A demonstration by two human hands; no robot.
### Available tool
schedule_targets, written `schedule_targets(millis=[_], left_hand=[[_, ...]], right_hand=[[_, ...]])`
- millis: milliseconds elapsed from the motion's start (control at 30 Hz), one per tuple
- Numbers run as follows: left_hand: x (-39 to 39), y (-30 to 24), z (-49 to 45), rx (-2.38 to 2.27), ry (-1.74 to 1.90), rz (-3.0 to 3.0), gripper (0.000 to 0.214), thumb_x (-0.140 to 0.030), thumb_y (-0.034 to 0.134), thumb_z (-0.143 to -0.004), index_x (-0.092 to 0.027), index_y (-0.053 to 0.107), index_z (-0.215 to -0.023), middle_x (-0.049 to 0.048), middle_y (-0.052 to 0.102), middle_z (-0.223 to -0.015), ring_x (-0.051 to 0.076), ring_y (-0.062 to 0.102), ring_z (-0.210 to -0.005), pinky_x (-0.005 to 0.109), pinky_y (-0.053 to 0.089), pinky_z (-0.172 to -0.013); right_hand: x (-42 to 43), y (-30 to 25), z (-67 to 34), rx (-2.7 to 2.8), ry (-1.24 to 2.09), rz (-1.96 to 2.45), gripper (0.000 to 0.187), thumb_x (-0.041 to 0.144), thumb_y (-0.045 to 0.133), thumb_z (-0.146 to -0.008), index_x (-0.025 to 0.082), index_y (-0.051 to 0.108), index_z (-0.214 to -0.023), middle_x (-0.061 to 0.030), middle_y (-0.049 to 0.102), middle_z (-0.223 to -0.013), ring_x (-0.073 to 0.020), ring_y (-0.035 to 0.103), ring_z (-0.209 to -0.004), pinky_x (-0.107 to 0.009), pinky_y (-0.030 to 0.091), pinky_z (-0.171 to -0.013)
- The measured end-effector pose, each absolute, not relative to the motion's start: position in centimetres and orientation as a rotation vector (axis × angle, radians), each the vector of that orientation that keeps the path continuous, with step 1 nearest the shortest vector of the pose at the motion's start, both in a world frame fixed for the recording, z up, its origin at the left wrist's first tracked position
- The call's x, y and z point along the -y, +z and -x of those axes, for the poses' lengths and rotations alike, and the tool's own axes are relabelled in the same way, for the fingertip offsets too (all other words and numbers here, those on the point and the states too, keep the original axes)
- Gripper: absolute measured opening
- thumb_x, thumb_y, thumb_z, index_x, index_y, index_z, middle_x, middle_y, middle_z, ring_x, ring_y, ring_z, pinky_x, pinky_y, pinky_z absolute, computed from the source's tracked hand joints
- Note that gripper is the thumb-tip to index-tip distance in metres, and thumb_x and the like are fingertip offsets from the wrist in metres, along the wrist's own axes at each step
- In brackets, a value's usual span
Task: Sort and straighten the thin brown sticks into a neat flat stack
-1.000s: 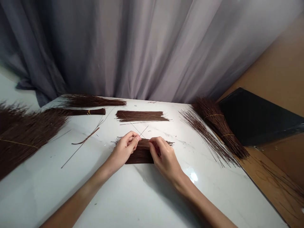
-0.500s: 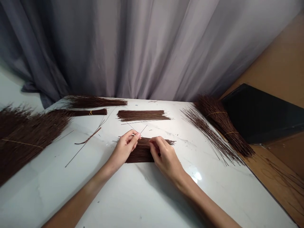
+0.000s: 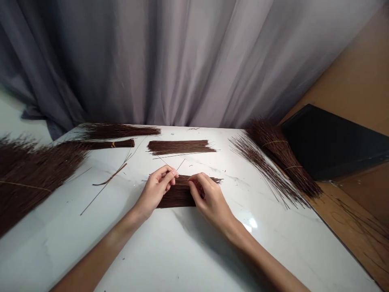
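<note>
Brown stick pile [image 3: 176, 198] lies on white bench [image 3: 152, 251], right under our two hands, long way running left to right. Far pile [image 3: 182, 147] lies just beyond, same way round. Our left hand [image 3: 159, 186] is over left part, our right hand [image 3: 209, 194] over right part, so neither looks nearer. Hands near, not touching. Left fingertips pinch thin stick [image 3: 181, 164], tip poking away and right. Right thumb and finger close together; we cannot tell if they hold anything.

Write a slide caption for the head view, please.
Over a pile of thin brown sticks, the left hand pinches one stick beside the right hand.
</note>
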State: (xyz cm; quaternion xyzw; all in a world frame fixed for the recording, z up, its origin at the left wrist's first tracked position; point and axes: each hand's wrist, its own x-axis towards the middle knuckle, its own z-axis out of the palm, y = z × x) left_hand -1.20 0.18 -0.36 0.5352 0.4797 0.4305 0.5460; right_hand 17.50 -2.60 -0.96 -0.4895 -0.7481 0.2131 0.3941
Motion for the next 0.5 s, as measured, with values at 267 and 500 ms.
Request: schedule_targets(millis=[267,500], left_hand=[[0.9,1.7,1.2,-0.917,0.950,-1.124,0.026,-0.042,0.058,-0.098,-0.019,0.061,-0.085,-0.0038,0.050,-0.074,0.009,0.039,-0.063,0.018,0.032,-0.056],[1.8,2.1,1.0,-0.726,0.529,-1.430,0.028,-0.040,0.062,-0.097,-0.018,0.063,-0.080,-0.0015,0.057,-0.075,0.011,0.050,-0.067,0.020,0.038,-0.058]], right_hand=[[1.6,0.2,-18.8,1.723,0.838,1.178,0.021,0.035,0.051,-0.104,0.020,0.062,-0.094,-0.0019,0.064,-0.088,-0.0139,0.054,-0.073,-0.027,0.042,-0.065],[0.0,2.9,-21.7,2.030,0.884,0.858,0.017,0.031,0.056,-0.103,0.019,0.065,-0.095,-0.0038,0.065,-0.094,-0.0151,0.059,-0.086,-0.027,0.046,-0.076]])
